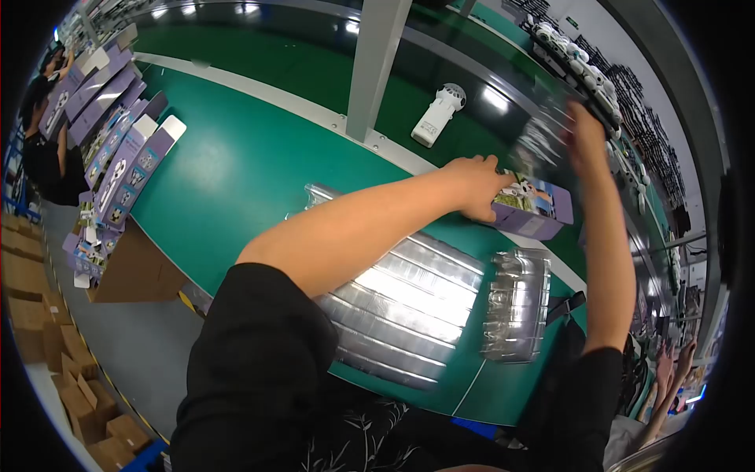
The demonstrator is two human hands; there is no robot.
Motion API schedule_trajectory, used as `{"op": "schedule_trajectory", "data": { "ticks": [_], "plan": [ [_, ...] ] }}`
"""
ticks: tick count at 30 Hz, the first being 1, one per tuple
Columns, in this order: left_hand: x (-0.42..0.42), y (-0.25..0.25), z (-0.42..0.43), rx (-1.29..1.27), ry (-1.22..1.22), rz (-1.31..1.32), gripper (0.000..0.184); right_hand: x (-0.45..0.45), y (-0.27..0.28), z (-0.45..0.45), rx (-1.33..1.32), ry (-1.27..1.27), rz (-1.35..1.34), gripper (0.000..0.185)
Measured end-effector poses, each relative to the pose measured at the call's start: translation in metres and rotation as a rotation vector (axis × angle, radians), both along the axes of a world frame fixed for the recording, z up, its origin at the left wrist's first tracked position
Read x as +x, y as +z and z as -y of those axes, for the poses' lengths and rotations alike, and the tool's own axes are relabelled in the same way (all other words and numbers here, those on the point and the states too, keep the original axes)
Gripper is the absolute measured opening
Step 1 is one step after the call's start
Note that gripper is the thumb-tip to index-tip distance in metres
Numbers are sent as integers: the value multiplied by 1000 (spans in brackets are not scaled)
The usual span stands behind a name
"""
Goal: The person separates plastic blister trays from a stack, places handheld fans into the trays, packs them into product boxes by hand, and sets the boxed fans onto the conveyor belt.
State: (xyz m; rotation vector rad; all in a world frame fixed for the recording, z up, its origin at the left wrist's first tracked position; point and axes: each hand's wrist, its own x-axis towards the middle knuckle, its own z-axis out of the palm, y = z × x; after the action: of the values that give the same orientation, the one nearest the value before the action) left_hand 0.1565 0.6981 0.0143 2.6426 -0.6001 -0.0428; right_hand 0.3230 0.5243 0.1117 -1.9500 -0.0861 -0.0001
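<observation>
My left hand [472, 187] grips the near end of a purple printed box [531, 207], fingers over its top and thumb at its side. The box lies at the far edge of the green table. My right hand [586, 138] is raised beyond the box and smeared by motion. Against its fingers is a blurred piece of clear plastic [543, 145], seemingly held. Under my left forearm lies a large inflated clear air-cushion sheet [413, 307]. A smaller clear air-cushion sleeve [516, 305] sits to its right.
A white handheld device [439, 116] rests on the dark green conveyor [307, 79] behind a grey post [376, 71]. Stacked purple boxes [126, 177] stand at the table's left end, above a brown carton [134, 267]. Other people [51, 149] work at far left; another's arms show at right.
</observation>
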Motion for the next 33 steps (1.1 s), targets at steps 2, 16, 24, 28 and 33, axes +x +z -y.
{"op": "schedule_trajectory", "data": {
  "ticks": [2, 16, 24, 28, 33],
  "plan": [
    [6, -4, 1, -12, -13, 55, 77, 10, -18, -49, -164, 70, -10, 33],
    [-1, 2, 6, -39, -188, 30, 67, 43, -101, -168, -867, 841, 4, 25],
    [-6, 6, 13, 43, -253, 80, 65, 8, -79, -69, -1403, 1072, 459, 37],
    [-9, 8, 13, 32, -289, 105, 62, -3, -73, -37, -1585, 970, 290, 47],
    [-8, -5, 14, -63, -282, 177, 68, -5, -69, -10, -1663, 1015, 550, 50]
  ]
}}
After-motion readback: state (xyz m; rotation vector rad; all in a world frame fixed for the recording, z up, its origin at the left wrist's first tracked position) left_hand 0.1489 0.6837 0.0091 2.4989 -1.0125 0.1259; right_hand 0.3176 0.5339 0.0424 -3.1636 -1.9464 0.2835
